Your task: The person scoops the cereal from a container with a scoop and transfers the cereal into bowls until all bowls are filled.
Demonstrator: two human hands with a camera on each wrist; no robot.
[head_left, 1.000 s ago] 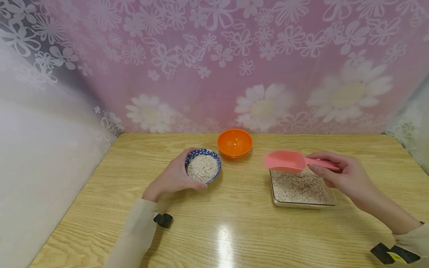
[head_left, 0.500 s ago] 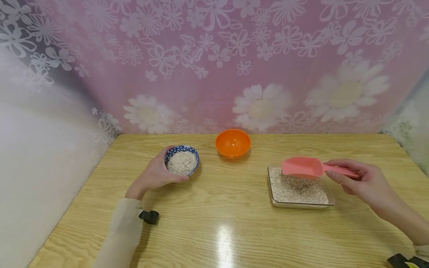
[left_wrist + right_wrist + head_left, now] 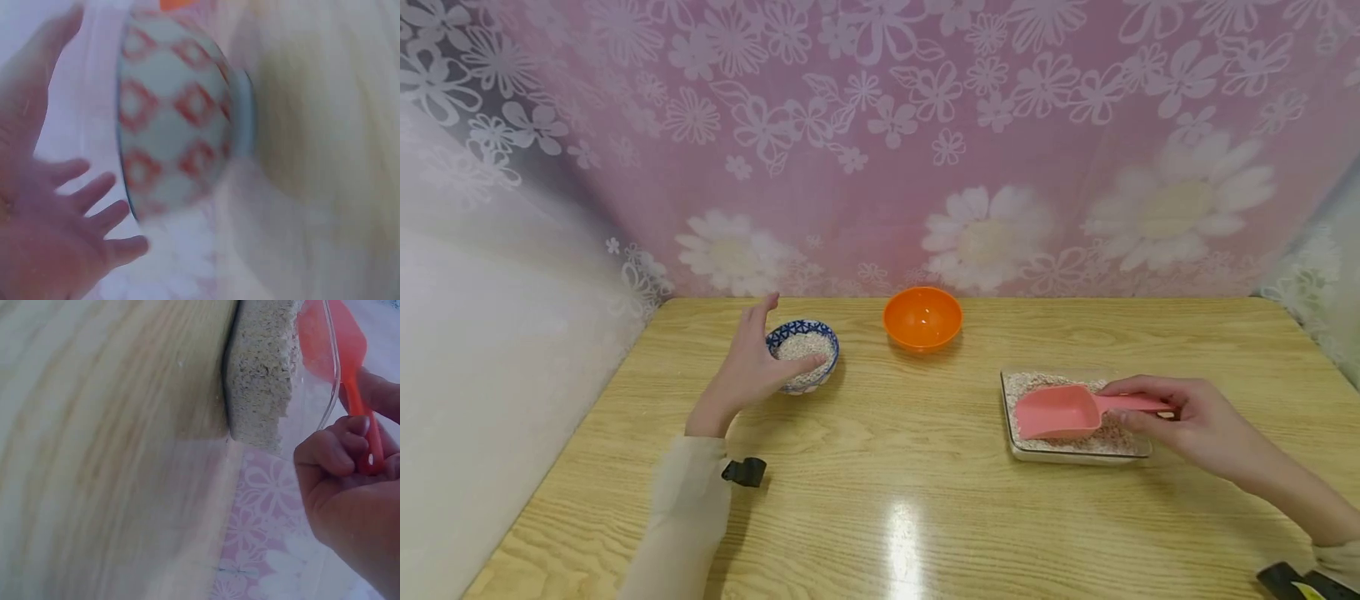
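A patterned bowl (image 3: 805, 385) filled with oat flakes stands on the left part of the table. My left hand (image 3: 748, 362) is spread beside it, thumb reaching over the rim and fingers lifted off its side. The left wrist view shows the bowl's outer wall (image 3: 175, 112) with red diamond marks, and the spread fingers apart from it. On the right, my right hand (image 3: 1187, 421) grips the handle of a pink scoop (image 3: 1060, 410). The scoop's bowl lies low over the oat flakes in a clear rectangular container (image 3: 1075, 458). In the right wrist view, fingers curl round the scoop's handle (image 3: 354, 394).
An orange bowl (image 3: 922, 321) with nothing in it sits at the back middle of the wooden table (image 3: 865, 483). Behind the table's far edge hangs a pink flowered curtain (image 3: 865, 167). A pale wall (image 3: 490, 333) borders the left side.
My left hand carried the patterned bowl leftward, put it down and let go of it. My right hand moved right, then lowered the scoop into the container of oat flakes.
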